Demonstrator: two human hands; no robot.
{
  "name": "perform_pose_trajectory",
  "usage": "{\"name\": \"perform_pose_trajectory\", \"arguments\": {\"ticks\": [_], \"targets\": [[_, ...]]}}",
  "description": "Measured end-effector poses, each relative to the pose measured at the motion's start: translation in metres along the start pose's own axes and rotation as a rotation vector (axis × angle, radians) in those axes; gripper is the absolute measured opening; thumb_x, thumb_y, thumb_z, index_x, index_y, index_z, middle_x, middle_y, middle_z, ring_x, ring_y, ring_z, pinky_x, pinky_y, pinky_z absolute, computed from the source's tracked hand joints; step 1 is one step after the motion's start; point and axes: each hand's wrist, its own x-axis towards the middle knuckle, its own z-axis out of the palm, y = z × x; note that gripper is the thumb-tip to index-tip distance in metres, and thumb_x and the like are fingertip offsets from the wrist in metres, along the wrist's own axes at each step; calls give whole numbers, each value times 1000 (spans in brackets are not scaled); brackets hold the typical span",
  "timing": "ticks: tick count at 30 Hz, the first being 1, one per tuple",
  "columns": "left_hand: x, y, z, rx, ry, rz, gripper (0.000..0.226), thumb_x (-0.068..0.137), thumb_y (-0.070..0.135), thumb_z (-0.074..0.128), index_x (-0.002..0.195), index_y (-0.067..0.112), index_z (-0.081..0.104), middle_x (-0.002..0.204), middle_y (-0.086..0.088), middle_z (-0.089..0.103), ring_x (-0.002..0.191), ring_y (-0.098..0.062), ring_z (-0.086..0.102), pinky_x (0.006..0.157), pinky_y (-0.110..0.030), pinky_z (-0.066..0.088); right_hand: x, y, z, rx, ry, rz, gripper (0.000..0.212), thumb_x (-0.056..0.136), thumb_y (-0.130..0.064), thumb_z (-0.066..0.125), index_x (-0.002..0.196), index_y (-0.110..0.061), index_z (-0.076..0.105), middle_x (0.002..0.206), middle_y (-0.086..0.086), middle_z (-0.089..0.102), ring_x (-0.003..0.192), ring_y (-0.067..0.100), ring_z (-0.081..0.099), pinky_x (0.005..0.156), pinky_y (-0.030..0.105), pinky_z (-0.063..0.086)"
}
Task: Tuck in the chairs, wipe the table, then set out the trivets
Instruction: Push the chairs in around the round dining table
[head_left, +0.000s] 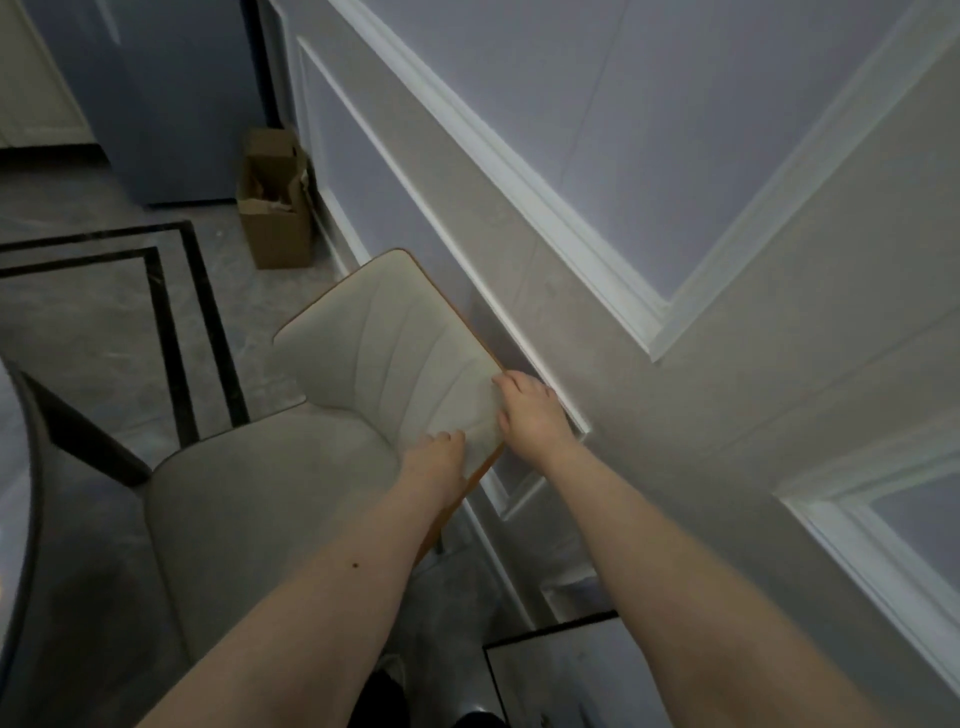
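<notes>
The step in hand appears to be the first one: tucking in the chairs. Wiping and the trivets are not yet begun, as no cloth or trivet is in view.

The chair (291, 467), cream-upholstered with an orange-edged back, occupies the centre and lower left of the frame. Its backrest stands close to the panelled wall (675, 364) on the right. A dark curved edge of the desk (23, 499) shows at the far left, just beside the seat.

Left hand (434, 462): fingers curl over the top edge of the backrest at centre frame and grip it.

Right hand (527, 410): placed slightly higher in the frame, fingers curl over the same edge, thumb side toward the wall, gripping it.

The next move likely calls for a steady two-handed push toward the left of the frame, so the seat slides under the desk edge.

A cardboard box (275, 208) stands on the floor in the upper left, against the wall.
</notes>
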Motion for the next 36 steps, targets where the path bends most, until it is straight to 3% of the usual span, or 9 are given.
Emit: {"name": "perform_pose_trajectory", "arguments": {"ticks": [4,7,12,18,26,36], "targets": [[21,2,9,-55,-53,-22,59,86,35,60,132,10,33,129,-10,48,118,-28,49,94,-37,41,26,3,10,103,-104,47,59,93,-16,49,147,-13,26,152,14,26,132,33,36,108,40,31],[30,1,15,-139,-82,-63,71,80,38,67,133,9,30,129,-12,47,118,-30,49,95,-39,43,38,6,19,280,-104,80,67,93,-19,52,151,-18,18,153,12,25,135,30,35,110,41,34],[37,13,35,-217,-54,-167,85,77,34,72,139,6,21,129,-15,44,114,-32,53,93,-40,45,54,18,24,279,-142,-8,74,93,-28,51,152,-31,7,152,5,25,112,35,55,89,40,47],[40,32,52,-228,84,-354,67,90,25,58,141,3,21,124,-14,53,110,-29,57,87,-36,45,55,23,31,282,-129,-76,75,94,-28,52,153,-27,6,154,10,22,113,40,54,93,40,43],[16,23,56,-173,61,-297,48,92,10,48,135,4,29,125,-13,57,113,-31,56,90,-39,43,35,13,32,237,-119,-99,78,93,-30,54,153,-23,5,151,13,25,116,41,51,95,38,40],[-75,-22,65,-163,4,-345,55,93,6,45,142,5,22,133,-18,51,121,-31,51,99,-38,38,-39,-59,60,325,2,-58,74,93,-22,54,153,-17,11,146,15,32,115,40,51,94,39,40]]}}
